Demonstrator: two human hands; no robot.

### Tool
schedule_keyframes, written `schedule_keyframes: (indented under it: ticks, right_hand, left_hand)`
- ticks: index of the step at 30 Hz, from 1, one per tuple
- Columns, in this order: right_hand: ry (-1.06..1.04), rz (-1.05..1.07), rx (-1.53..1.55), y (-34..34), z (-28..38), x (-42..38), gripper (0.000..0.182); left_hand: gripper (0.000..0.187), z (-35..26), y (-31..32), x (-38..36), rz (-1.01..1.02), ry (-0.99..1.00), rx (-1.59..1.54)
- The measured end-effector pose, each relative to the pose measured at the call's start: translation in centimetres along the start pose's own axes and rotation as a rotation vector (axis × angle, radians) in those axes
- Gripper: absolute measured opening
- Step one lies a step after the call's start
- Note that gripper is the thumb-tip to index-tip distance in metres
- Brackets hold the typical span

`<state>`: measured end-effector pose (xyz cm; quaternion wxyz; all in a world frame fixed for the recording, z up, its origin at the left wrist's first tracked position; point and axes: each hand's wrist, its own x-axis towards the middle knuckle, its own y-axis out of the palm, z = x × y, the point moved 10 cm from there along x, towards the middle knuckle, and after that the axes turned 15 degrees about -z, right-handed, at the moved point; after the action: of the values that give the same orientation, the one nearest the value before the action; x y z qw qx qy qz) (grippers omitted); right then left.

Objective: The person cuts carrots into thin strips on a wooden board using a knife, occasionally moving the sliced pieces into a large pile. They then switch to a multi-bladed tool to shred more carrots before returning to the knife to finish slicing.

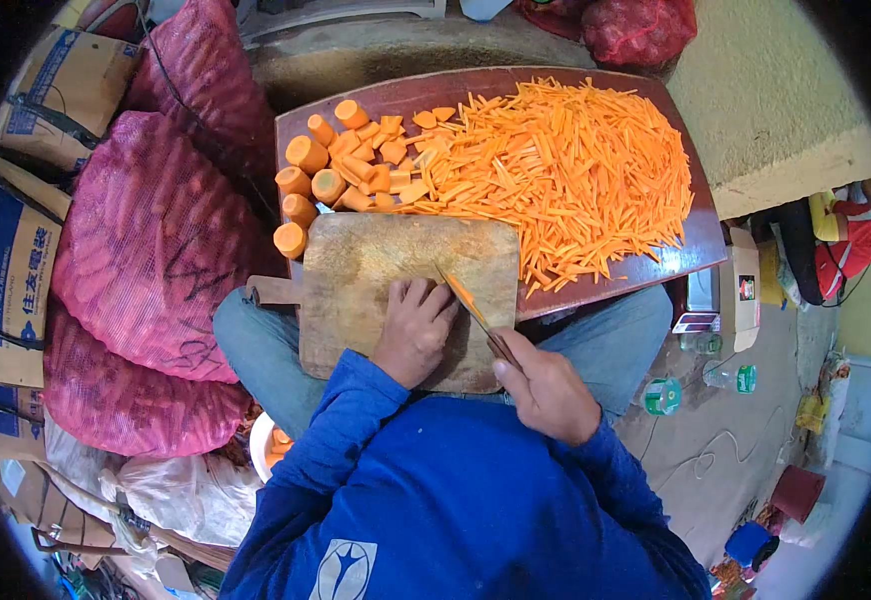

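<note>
My right hand (553,390) is wrapped round the handle of a knife (482,320), whose blade points up and left over the wooden cutting board (356,290). An orange carrot slice (463,294) lies against the blade. Just left of the knife, my left hand (416,335) rests on the board with its fingers curled down; whatever is under them is hidden. Beyond the board, peeled carrot chunks (307,154) stand at the table's left. A large heap of carrot sticks (566,175) covers the right side.
The board overlaps the near edge of a dark red table (701,235). Red mesh sacks (146,240) and cardboard boxes (16,270) are stacked at left. A white container (262,448) with carrot pieces sits low beside my left arm. Plastic bottles (663,396) lie on the floor at right.
</note>
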<state>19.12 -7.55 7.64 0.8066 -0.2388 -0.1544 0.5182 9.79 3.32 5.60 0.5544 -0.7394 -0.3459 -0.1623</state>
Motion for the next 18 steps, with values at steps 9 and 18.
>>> schedule_keyframes:
  ticks: [9,18]
  right_hand:
    - [-0.017,0.011,0.045,0.4,0.5,1.7,0.035]
    - [0.041,0.048,0.000,1.5,-0.3,2.5,0.036]
  left_hand:
    - [0.032,0.8,-0.6,-0.2,-0.096,-0.080,0.032]
    - [0.033,1.0,0.0,-0.7,-0.062,-0.077,0.051]
